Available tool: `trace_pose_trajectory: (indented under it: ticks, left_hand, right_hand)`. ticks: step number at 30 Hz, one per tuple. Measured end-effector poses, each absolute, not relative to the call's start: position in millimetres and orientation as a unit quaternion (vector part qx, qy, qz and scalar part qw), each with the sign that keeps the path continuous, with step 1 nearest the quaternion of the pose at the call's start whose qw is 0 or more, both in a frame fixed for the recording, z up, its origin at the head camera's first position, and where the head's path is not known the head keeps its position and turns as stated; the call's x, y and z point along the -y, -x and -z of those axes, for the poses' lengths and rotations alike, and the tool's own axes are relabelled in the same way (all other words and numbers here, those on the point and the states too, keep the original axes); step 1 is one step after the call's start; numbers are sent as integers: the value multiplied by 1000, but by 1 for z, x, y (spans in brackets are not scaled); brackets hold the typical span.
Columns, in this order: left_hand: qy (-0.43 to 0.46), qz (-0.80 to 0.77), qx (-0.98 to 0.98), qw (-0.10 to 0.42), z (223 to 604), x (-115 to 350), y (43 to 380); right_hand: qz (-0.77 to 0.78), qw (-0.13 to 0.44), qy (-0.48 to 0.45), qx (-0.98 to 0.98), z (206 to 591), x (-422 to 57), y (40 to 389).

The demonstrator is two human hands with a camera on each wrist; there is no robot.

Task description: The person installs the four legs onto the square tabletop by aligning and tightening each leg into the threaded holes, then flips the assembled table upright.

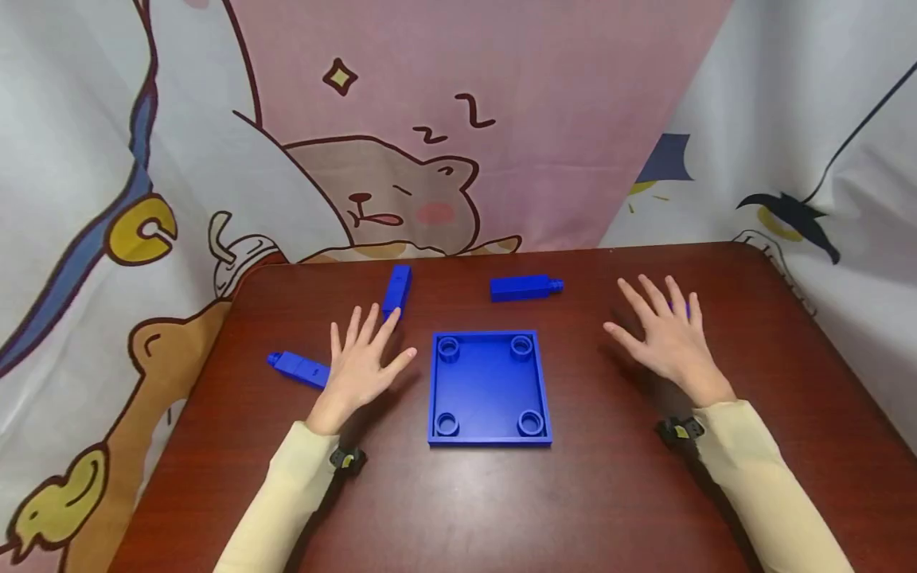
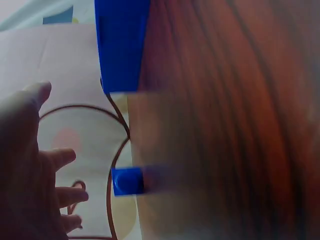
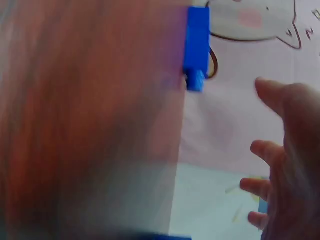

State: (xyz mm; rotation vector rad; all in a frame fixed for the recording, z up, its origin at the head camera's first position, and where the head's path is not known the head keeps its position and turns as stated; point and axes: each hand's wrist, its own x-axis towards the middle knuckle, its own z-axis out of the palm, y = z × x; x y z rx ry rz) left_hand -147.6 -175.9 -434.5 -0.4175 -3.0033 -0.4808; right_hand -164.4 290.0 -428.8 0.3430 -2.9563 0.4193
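Note:
Between my two hands lies a square blue tray (image 1: 489, 390) with a raised rim and a round socket in each corner. My left hand (image 1: 360, 368) is spread, holding nothing, left of the tray. It partly covers a blue peg-ended bar (image 1: 299, 368), and its fingertips reach towards another blue bar (image 1: 397, 290). On the right, my right hand (image 1: 669, 342) is spread too, with nothing in it. A blue piece (image 1: 679, 309) shows between its fingers, mostly hidden. Behind the tray lies a third blue bar (image 1: 521, 288), its peg pointing right; it also shows in the right wrist view (image 3: 197, 42).
Everything lies on a dark reddish-brown wooden table (image 1: 473, 509). A cartoon-printed cloth (image 1: 559, 119) hangs along the back edge and both sides. Dark straps with small devices (image 1: 349, 460) sit at both wrists.

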Motion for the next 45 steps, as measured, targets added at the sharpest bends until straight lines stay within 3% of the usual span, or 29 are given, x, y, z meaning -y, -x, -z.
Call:
trace_pose_trajectory:
  ticks: [6, 14, 17, 31, 45]
  left_hand:
    - [213, 204, 956, 7, 432, 166, 138]
    - [302, 264, 905, -141, 433, 165, 135]
    - [304, 282, 894, -168, 435, 165, 136]
    - [278, 291, 897, -182, 441, 154, 135]
    - [246, 333, 891, -185, 449, 154, 138]
  right_hand:
    - [-190, 85, -79, 975, 423, -317, 163]
    - [-244, 91, -37, 965, 425, -342, 164]
    - [-255, 80, -21, 964, 427, -348, 163]
    - [-311, 19, 28, 950, 445, -356, 165]
    - [-379, 66, 73, 920, 450, -347, 168]
